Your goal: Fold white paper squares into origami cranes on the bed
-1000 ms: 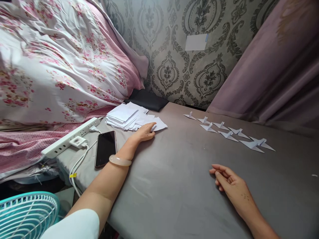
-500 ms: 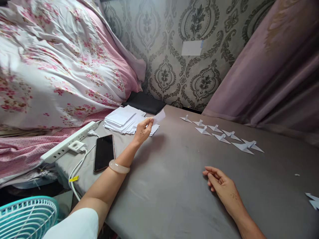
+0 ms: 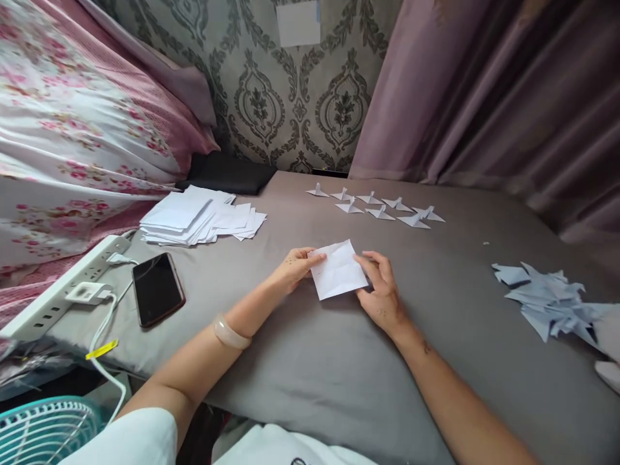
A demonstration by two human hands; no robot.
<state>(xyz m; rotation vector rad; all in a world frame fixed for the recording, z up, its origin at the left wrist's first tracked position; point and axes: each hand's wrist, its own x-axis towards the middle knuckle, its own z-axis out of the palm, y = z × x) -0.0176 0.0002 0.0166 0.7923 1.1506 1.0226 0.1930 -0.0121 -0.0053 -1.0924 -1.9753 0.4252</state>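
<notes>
Paper sheet (image 3: 338, 270) held over the desk (image 3: 310, 361).
Left hand (image 3: 294, 267) and right hand (image 3: 382, 290) pinch its opposite edges, right of the phone (image 3: 157, 289).

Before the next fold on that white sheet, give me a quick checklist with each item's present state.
1. Left hand on the paper sheet: ok, fingers at its left edge.
2. Right hand on the sheet: ok, at its right edge.
3. Sheet lies on the grey surface: ok.
4. Space around the sheet: ok; paper stack and phone lie apart.
5. Earlier creases sharp: cannot tell.
</notes>
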